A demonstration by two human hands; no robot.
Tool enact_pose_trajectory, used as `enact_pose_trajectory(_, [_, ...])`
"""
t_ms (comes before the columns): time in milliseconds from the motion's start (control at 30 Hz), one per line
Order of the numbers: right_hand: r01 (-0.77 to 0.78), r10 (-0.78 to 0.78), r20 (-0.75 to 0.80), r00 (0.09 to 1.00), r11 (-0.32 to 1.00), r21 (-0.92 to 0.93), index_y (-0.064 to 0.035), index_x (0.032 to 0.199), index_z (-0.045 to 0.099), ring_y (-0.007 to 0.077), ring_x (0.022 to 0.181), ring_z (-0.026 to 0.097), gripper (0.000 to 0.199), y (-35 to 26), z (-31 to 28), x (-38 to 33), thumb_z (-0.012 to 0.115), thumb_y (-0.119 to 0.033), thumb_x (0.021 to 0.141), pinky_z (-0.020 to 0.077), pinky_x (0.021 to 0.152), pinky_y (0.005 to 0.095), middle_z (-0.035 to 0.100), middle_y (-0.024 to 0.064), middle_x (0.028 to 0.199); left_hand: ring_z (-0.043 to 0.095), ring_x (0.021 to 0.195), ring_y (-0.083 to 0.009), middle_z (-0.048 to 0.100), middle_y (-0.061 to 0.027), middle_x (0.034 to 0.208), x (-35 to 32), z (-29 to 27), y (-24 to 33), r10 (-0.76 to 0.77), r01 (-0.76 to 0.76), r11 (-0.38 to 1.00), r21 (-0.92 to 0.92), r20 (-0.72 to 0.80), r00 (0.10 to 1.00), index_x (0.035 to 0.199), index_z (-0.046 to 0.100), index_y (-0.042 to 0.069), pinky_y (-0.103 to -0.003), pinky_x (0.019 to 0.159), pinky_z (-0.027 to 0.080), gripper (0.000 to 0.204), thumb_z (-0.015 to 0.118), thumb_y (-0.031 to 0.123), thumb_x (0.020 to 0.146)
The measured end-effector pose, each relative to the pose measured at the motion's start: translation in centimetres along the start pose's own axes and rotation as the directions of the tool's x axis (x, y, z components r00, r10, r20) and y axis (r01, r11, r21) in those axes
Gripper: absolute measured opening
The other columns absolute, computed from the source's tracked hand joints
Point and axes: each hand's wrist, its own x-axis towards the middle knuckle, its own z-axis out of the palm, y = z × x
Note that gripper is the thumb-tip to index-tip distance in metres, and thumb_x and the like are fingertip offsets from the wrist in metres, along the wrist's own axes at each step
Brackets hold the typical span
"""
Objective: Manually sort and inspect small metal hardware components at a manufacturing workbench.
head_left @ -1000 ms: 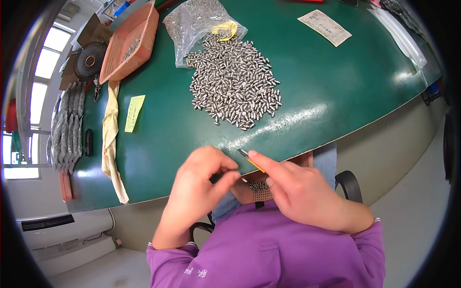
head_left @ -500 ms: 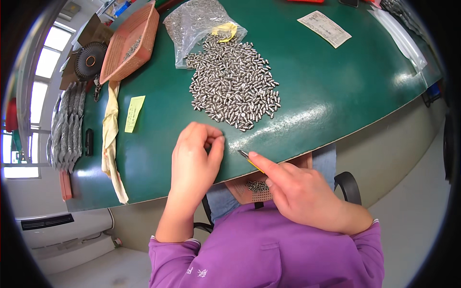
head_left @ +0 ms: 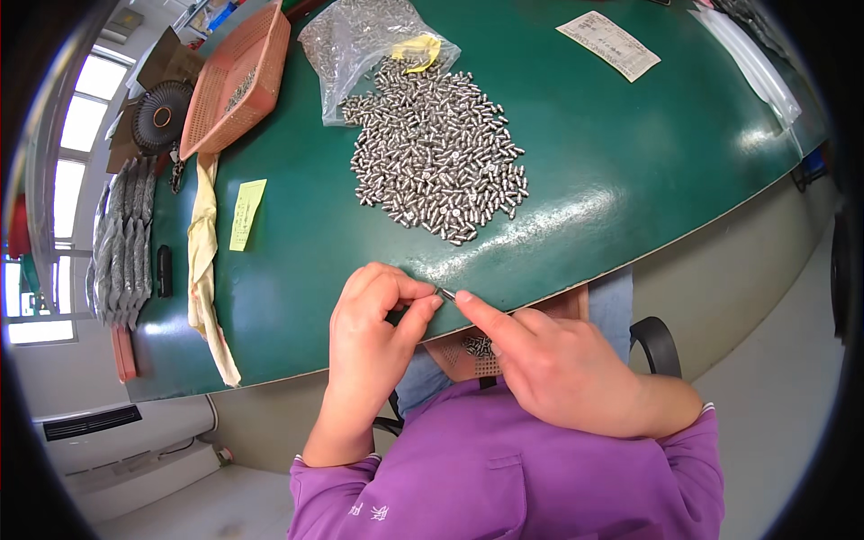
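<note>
Above the table's near edge, the fingertips of my left hand (head_left: 378, 310) are pinched on a small metal piece (head_left: 438, 292), mostly hidden by them. My right hand (head_left: 558, 360) is closed around a slim tool (head_left: 448, 295) with its index finger stretched along it. The tool's dark narrow tip meets the piece at my left fingertips; its kind I cannot tell. Beyond both hands, a pile of short silver metal pieces (head_left: 436, 162) spreads over the green table (head_left: 630, 171). Below the table edge, a pink basket (head_left: 486, 366) near my lap holds similar pieces.
A clear plastic bag (head_left: 346, 49) of metal pieces lies behind the pile. Leftward are a pink basket (head_left: 270, 76), a yellow slip (head_left: 247, 214), a cream cloth strip (head_left: 203, 261), a black marker (head_left: 164, 270) and stacked grey packets (head_left: 126, 243). A paper label (head_left: 608, 45) lies far right.
My left hand has moved down and right to the tool's tip, its fingers now pinched on a small piece. My right hand has shifted only slightly, still holding the tool.
</note>
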Motion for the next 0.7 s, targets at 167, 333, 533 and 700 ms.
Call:
enact_pose_trajectory(167, [-0.008, 0.005, 0.06, 0.998, 0.999, 0.04, -0.0011, 0.146, 0.051, 0.0275, 0.059, 0.064, 0.059, 0.3, -0.8, 0.6, 0.064, -0.011, 0.089, 0.0532, 0.055, 0.037, 0.06, 0.0132, 0.078, 0.062, 0.078, -0.0233, 0.064, -0.0066, 0.081, 0.3, -0.2, 0.0, -0.002, 0.002, 1.0, 0.007, 0.026, 1.0, 0.082, 0.07, 0.004, -0.035, 0.066, 0.051, 0.013, 0.081, -0.001, 0.076])
enact_pose_trajectory(333, [0.009, -0.012, 0.082, 0.997, 0.999, 0.033, 0.0, 0.144, 0.052, 0.0279, 0.059, 0.064, 0.058, -0.4, -1.6, 1.2, 0.065, -0.01, 0.089, 0.0531, 0.055, 0.0373, 0.06, 0.0134, 0.076, 0.062, 0.079, -0.0235, 0.064, -0.0062, 0.081, 0.4, -0.5, 0.2, 0.043, -0.044, 0.998, 0.044, 0.029, 0.999, 0.081, 0.071, 0.004, -0.035, 0.067, 0.051, 0.011, 0.08, -0.001, 0.077])
enact_pose_trajectory(533, [-0.018, 0.021, -0.022, 1.0, 0.988, 0.155, -0.0039, 0.143, 0.055, 0.0303, 0.067, 0.068, 0.053, 0.8, -0.7, 0.3, 0.063, -0.007, 0.09, 0.055, 0.059, 0.0387, 0.066, 0.0167, 0.083, 0.062, 0.08, -0.025, 0.066, -0.0061, 0.083, -0.3, -1.0, 0.4, 0.111, -0.112, 0.994, 0.004, 0.128, 0.986, 0.084, 0.071, 0.004, -0.036, 0.071, 0.051, 0.014, 0.081, 0.001, 0.075])
enact_pose_trajectory(700, [-0.043, 0.068, -0.09, 0.994, 0.966, 0.253, -0.0071, 0.144, 0.055, 0.0327, 0.076, 0.071, 0.051, 1.2, -1.3, -0.4, 0.06, -0.005, 0.093, 0.0572, 0.068, 0.0419, 0.071, 0.0173, 0.095, 0.063, 0.081, -0.0262, 0.066, -0.0076, 0.084, 0.1, -1.6, 0.9, 0.101, -0.105, 0.994, 0.028, 0.12, 0.988, 0.088, 0.07, 0.004, -0.037, 0.073, 0.051, 0.015, 0.08, 0.004, 0.077])
